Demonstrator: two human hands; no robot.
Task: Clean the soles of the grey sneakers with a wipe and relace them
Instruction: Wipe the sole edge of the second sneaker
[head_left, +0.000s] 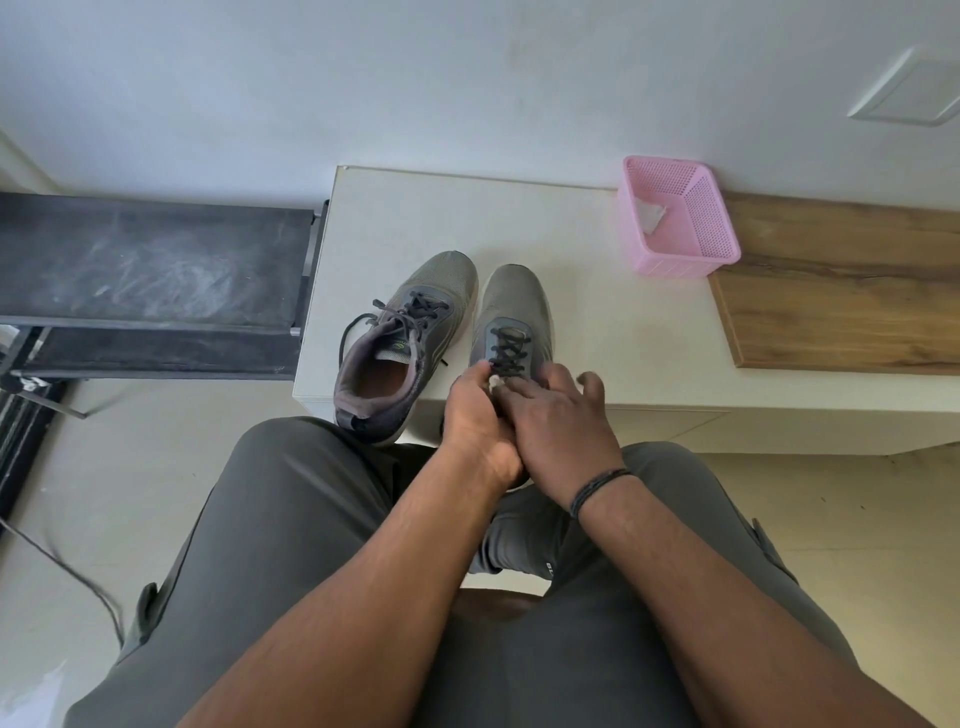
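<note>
Two grey sneakers stand side by side, toes pointing away, on a white table (597, 312). The left sneaker (410, 332) has dark laces hanging loose at its collar. On the right sneaker (511, 312) the dark laces (506, 351) are crossed over the tongue. Both hands meet over that shoe's collar and hide its heel. My left hand (475, 415) pinches the lace at the top eyelets. My right hand (558, 415) lies partly over the left, fingers curled on the lace ends, thumb sticking out to the right.
A pink mesh basket (711, 228) with a crumpled white wipe (649, 215) inside stands at the table's back right, beside a wooden board (841, 291). A dark shelf unit (150, 260) lies to the left. My grey-trousered knees sit just under the table's near edge.
</note>
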